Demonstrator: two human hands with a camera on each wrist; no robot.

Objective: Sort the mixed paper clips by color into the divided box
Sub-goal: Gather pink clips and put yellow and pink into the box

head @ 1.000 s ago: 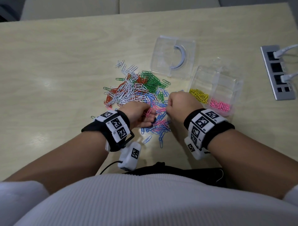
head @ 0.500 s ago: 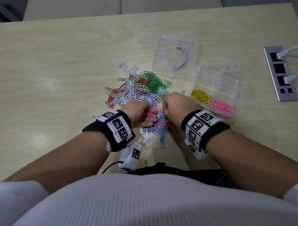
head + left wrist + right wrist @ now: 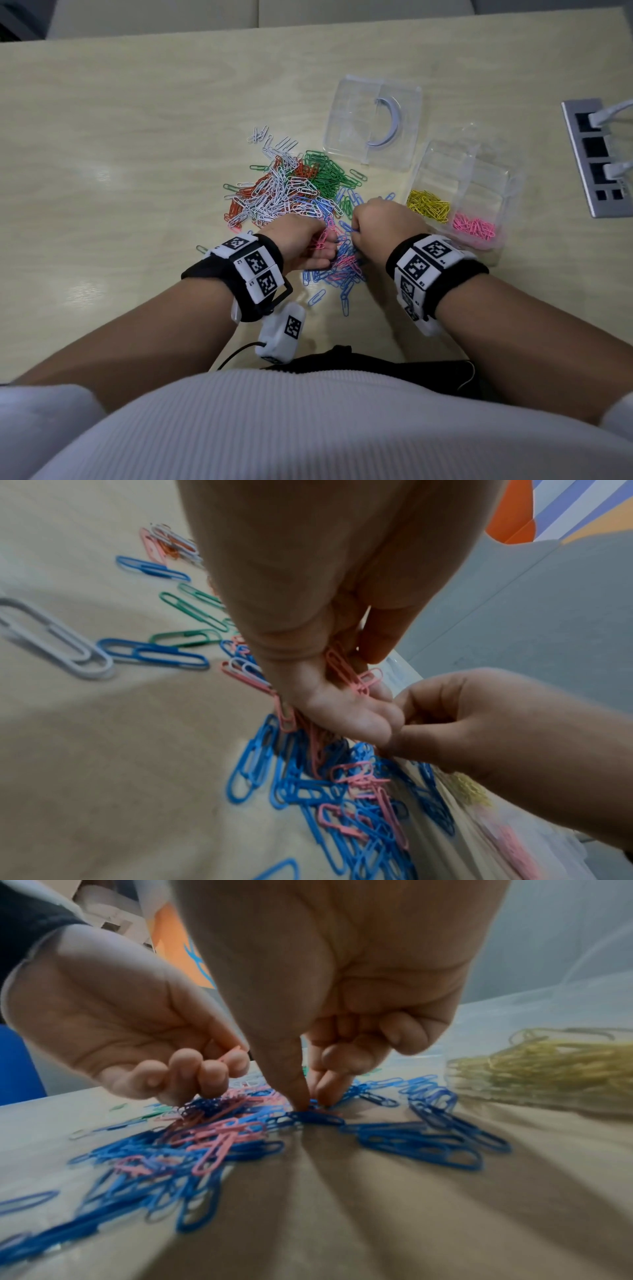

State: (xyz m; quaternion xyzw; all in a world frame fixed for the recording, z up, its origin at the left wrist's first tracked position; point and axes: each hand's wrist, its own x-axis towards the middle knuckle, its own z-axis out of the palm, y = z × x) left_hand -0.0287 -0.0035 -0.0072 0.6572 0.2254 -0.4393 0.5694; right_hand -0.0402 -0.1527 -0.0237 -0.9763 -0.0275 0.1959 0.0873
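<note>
A mixed pile of paper clips [image 3: 291, 192] lies mid-table, with blue and pink ones [image 3: 342, 274] nearest me. My left hand [image 3: 301, 240] rests at the pile's near edge, its fingers curled round a bunch of pink clips [image 3: 346, 669]. Right beside it, my right hand [image 3: 380, 226] points thumb and forefinger down and pinches a blue clip [image 3: 318, 1118] lying on the table. The clear divided box [image 3: 442, 164] stands to the right, holding yellow clips [image 3: 428, 205] in one compartment and pink clips [image 3: 474, 228] in another.
The box's clear lid [image 3: 373, 120] lies behind the pile. A grey socket strip [image 3: 599, 154] with white plugs sits at the right edge. Loose blue clips [image 3: 317, 296] lie near the front of the table.
My right hand has moved left, away from the box, until it almost touches the left hand over the blue and pink clips. The left hand has stayed put with its pink clips.
</note>
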